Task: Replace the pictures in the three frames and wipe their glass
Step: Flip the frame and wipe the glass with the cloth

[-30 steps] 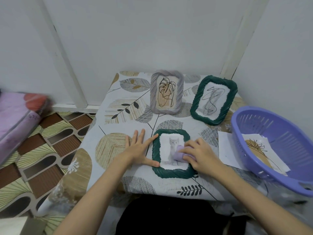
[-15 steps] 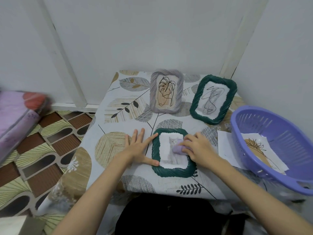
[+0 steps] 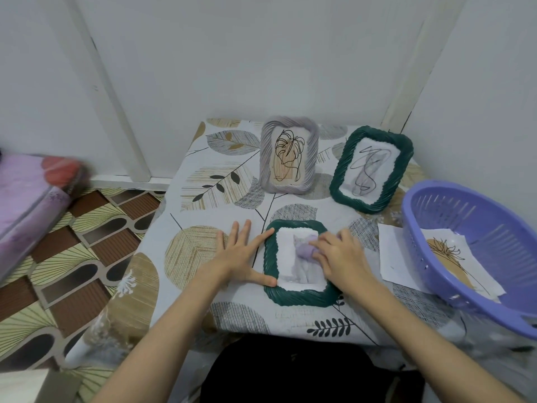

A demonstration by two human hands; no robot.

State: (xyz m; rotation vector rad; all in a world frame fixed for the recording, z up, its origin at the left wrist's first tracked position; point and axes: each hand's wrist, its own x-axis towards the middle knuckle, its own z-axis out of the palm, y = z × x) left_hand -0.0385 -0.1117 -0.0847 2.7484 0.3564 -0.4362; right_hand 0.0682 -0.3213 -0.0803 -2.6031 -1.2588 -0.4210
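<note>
A dark green frame (image 3: 302,296) with a grey cat picture lies flat on the table in front of me. My left hand (image 3: 242,258) rests open beside it, thumb and forefinger touching its left edge. My right hand (image 3: 338,257) presses a small lilac cloth (image 3: 305,251) onto the upper part of the glass, fingers curled over it. A grey frame (image 3: 289,154) with a leaf drawing and a second green frame (image 3: 372,170) with a scribble drawing stand upright at the back.
A purple perforated basket (image 3: 476,257) at the right holds a loose picture (image 3: 453,257) and overlaps a white sheet (image 3: 395,257). The table (image 3: 203,228) has a leaf-patterned cover. Walls close in behind and to the right. A pink mattress (image 3: 26,199) lies on the left floor.
My right hand has slid the cloth from the lower part of the glass up to its upper part. The left hand has stayed in place.
</note>
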